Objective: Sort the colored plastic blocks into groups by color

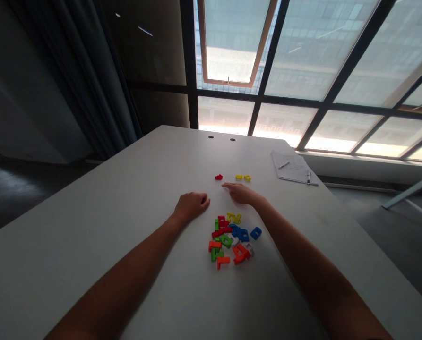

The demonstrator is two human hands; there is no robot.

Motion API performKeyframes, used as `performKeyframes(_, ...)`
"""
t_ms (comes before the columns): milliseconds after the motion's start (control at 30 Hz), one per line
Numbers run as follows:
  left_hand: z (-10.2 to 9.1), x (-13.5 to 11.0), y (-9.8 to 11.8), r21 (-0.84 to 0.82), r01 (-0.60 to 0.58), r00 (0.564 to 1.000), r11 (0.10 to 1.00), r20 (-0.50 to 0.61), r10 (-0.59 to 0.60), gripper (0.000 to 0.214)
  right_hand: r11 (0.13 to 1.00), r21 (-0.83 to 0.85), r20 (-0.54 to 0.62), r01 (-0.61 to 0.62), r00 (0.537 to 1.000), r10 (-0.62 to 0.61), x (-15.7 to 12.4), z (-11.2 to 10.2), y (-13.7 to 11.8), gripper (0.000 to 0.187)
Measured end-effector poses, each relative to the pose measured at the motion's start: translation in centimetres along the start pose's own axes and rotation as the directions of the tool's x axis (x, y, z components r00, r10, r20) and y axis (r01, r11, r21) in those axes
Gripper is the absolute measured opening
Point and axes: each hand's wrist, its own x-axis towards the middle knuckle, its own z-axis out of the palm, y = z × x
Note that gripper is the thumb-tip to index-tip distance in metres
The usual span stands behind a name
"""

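My left hand (193,204) rests on the white table, its fingers curled in a loose fist with nothing visible in it. To its right, my right hand (239,192) lies low over the table with its index finger stretched out to the left. Just beyond that fingertip is a small red plastic piece (218,177), apart from it. Two yellow pieces (243,177) sit beyond the right hand's knuckles. Between my forearms, nearer me, spreads a loose pile of plastic pieces, including a green piece (226,241), an orange piece (223,262) and a blue piece (256,233).
Papers (292,166) with two pens lie at the right edge of the white table (154,165). Two round holes are set near its far edge. Behind stand tall windows (228,52), with a dark curtain (86,71) to the left.
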Motion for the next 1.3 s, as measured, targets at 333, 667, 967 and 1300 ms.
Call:
performKeyframes(333,0.2,0.1,-0.2,-0.018,-0.003,1.0,1.0,-0.005,0.003,0.04,0.994,0.078,0.24,-0.071,0.969,0.05,-6.8,-4.5,-0.5,0.023)
performKeyframes(667,-0.1,-0.1,0.0,0.014,-0.002,1.0,1.0,0.013,0.002,0.041,0.994,0.025,0.267,-0.108,0.959,0.097,-6.9,-3.9,-2.1,0.022)
performKeyframes(967,-0.2,0.0,0.1,0.015,-0.004,1.0,1.0,0.014,0.004,0.04,0.924,-0.109,-0.185,-0.366,0.921,0.343,-5.9,-2.1,1.5,0.024)
performKeyframes(1300,0.1,0.0,-0.1,0.019,0.003,1.0,1.0,0.005,-0.003,0.041,0.912,-0.143,-0.204,-0.384,0.913,0.353,-5.6,-1.3,2.7,0.026)
